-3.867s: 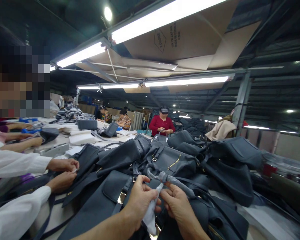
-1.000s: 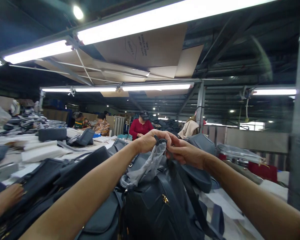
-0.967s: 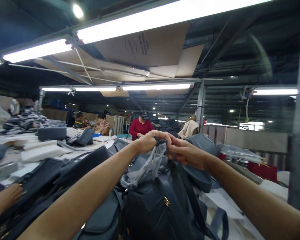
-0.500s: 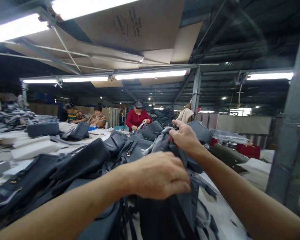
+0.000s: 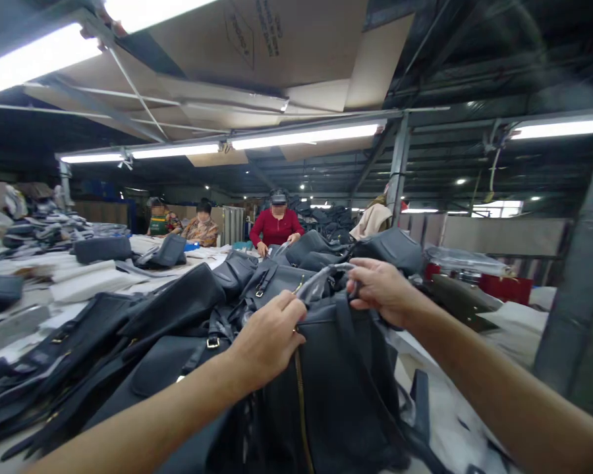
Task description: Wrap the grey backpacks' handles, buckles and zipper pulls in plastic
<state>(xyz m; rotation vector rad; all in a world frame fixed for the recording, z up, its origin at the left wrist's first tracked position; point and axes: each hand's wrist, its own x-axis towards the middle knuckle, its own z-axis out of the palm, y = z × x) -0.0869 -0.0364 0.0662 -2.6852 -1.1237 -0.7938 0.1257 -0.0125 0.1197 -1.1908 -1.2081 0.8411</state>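
1. Dark, smooth, leather-like material made up the bag (image 5: 340,375), which stood upright before us at the near side of a heap of similar bags (image 5: 190,296), with a gold zip (image 5: 302,408) running down the face toward us.
2. Our right hand (image 5: 386,293) was clamped on the right end of the arched handle (image 5: 326,273), thumb and fingers pinched around it. Holding that arch up looked like a good way to steady the bag.
3. Our left hand (image 5: 271,336) was curled at the bag's upper left edge, beside the top of the zip. We could not tell whether its fingertips were closed on anything.
4. We judged that a light touch served best there, because the soft sides seemed likely to buckle under a hard tug.
5. The handle's translucent wrap (image 5: 316,283) looked crinkled, so an even grip seemed wiser than a twisting one, which might have bunched or torn it.
6. A dark strap (image 5: 346,322) hung down beside the right hand; keeping it away from the zip seemed worth the care.
7. A gold buckle (image 5: 213,342) on a neighbouring bag lay near our left hand, and we thought a wide sweep risked snagging it.
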